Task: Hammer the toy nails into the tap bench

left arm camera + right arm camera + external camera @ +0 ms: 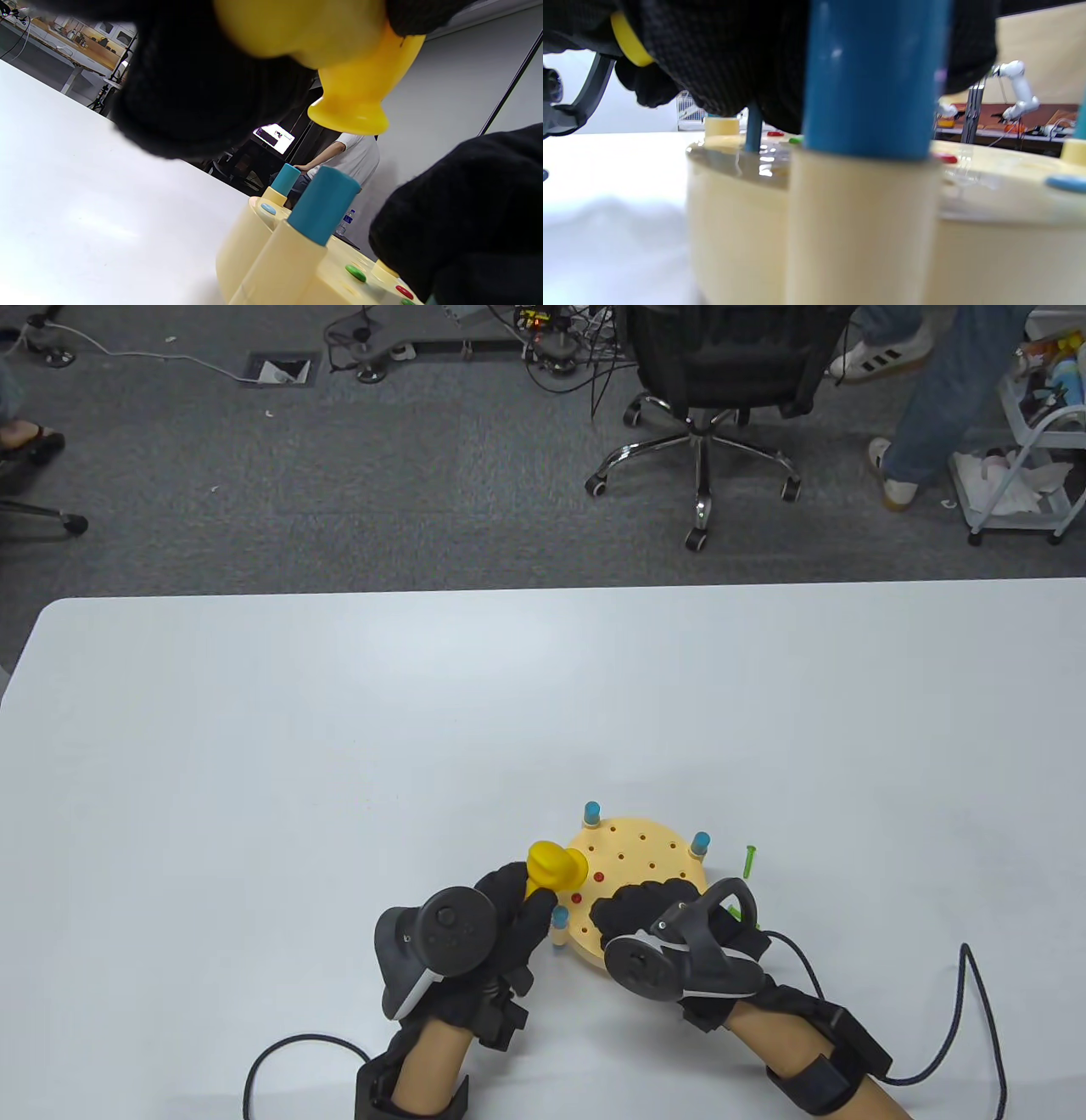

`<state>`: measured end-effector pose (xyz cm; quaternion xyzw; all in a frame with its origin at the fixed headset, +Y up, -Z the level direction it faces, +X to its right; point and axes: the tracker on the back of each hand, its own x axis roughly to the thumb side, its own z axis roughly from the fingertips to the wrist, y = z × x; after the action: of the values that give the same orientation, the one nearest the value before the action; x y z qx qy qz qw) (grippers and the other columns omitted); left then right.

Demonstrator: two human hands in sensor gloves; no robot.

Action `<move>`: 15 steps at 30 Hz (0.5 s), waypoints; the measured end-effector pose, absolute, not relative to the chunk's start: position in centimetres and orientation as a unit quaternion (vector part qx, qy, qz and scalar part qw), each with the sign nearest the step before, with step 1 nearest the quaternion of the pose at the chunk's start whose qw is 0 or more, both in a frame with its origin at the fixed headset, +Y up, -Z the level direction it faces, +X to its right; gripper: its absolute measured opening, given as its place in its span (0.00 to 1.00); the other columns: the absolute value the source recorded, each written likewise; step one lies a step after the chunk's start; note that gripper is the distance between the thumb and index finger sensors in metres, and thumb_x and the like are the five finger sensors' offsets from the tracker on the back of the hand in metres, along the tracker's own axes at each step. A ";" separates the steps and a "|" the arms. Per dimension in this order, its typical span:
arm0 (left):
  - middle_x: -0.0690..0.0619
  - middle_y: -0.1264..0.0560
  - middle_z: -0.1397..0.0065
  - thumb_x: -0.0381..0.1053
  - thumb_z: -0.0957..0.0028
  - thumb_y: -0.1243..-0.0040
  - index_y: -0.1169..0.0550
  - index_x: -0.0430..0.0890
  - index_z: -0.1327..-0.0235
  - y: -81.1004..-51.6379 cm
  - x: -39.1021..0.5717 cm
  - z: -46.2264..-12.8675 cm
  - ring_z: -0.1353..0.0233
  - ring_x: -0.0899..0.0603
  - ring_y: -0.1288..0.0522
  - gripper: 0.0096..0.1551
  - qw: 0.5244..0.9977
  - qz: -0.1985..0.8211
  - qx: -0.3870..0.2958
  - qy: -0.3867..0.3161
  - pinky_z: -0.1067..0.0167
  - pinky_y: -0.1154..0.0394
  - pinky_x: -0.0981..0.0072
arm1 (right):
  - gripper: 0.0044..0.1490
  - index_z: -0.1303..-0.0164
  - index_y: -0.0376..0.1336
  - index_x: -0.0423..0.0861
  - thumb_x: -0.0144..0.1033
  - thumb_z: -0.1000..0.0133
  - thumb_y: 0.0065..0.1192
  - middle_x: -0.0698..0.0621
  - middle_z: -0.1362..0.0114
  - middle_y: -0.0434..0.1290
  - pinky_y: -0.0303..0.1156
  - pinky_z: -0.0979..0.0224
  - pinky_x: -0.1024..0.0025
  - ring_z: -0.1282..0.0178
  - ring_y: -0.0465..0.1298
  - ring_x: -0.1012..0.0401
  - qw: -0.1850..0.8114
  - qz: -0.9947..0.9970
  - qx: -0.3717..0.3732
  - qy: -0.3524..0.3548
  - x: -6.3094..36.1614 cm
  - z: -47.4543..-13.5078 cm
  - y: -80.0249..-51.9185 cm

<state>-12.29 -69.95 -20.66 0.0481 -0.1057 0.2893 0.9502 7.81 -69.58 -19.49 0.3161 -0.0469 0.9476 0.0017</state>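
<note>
1. The left hand (501, 912) grips the yellow toy hammer (556, 867); its gloved fingers curl round the handle, and the head sticks out beyond them over the left edge of the tap bench (632, 848).
2. In the left wrist view the hammer's flared yellow face (350, 114) points down and hangs clear above the bench, touching nothing.
3. The right hand (649, 912) lies on the near part of the bench with its fingers bent down onto the top. In the right wrist view a thin blue nail shaft (753, 127) stands upright on the bench just under the glove; the fingers seem to pinch it, but the glove hides the contact, so I cannot tell for certain.
4. The bench is a round cream disc with rows of small holes, resting flat on the white table (339, 746) near its front edge, between the two hands.
5. Blue-topped posts stand at the bench's rim: one at the far side (590, 813), one at the right (700, 842), one at the left beside the left hand's fingers (560, 918).
6. Red nail heads (600, 876) sit flush in the top near the hammer; the left wrist view also shows a green head (355, 273) and a flat blue one (268, 208).
7. A loose green nail (748, 861) lies on the table just right of the bench, apart from it.
8. Beyond the table stand an office chair (704, 407) and a person's legs (925, 415) on grey carpet.
</note>
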 end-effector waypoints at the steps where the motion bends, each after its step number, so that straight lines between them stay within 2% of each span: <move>1: 0.41 0.14 0.59 0.66 0.58 0.50 0.20 0.42 0.46 -69.9 -12.2 -20.6 0.68 0.41 0.15 0.38 0.950 0.289 0.048 -0.107 0.74 0.22 0.60 | 0.25 0.46 0.71 0.52 0.46 0.53 0.67 0.53 0.50 0.81 0.81 0.51 0.65 0.63 0.83 0.64 -0.005 0.949 0.313 -0.027 7.7 -19.6 -69.8; 5: 0.41 0.14 0.59 0.66 0.58 0.50 0.20 0.42 0.46 -69.8 -12.1 -20.5 0.68 0.41 0.15 0.38 0.950 0.286 0.052 -0.115 0.74 0.22 0.60 | 0.32 0.40 0.70 0.52 0.53 0.52 0.60 0.50 0.46 0.80 0.79 0.48 0.62 0.59 0.83 0.62 0.019 0.952 0.306 -0.021 8.6 -19.9 -69.4; 10: 0.41 0.14 0.59 0.66 0.58 0.49 0.20 0.43 0.46 -69.2 -10.9 -19.8 0.68 0.41 0.15 0.38 0.947 0.271 0.063 -0.158 0.73 0.22 0.60 | 0.36 0.34 0.66 0.49 0.53 0.51 0.58 0.47 0.41 0.78 0.78 0.46 0.61 0.56 0.82 0.60 0.166 0.957 0.184 -0.149 13.9 -21.0 -66.8; 12: 0.41 0.14 0.59 0.66 0.58 0.49 0.20 0.43 0.46 -69.2 -9.9 -19.3 0.68 0.41 0.14 0.38 0.948 0.256 0.060 -0.178 0.74 0.22 0.60 | 0.41 0.29 0.62 0.47 0.53 0.51 0.59 0.43 0.36 0.74 0.77 0.45 0.60 0.52 0.80 0.58 0.194 0.952 0.110 -0.208 16.4 -21.9 -67.7; 15: 0.41 0.13 0.60 0.66 0.59 0.46 0.19 0.43 0.47 -69.3 -8.1 -18.6 0.69 0.41 0.14 0.37 0.953 0.218 0.055 -0.202 0.74 0.22 0.60 | 0.50 0.22 0.55 0.43 0.57 0.52 0.57 0.40 0.28 0.68 0.75 0.41 0.59 0.43 0.77 0.54 0.156 0.971 0.083 -0.161 18.4 -23.5 -70.1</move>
<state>-8.07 -69.35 -18.56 0.0553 -0.2017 0.2181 0.9533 18.36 -70.14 -23.50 0.0835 -0.1611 0.9709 0.1562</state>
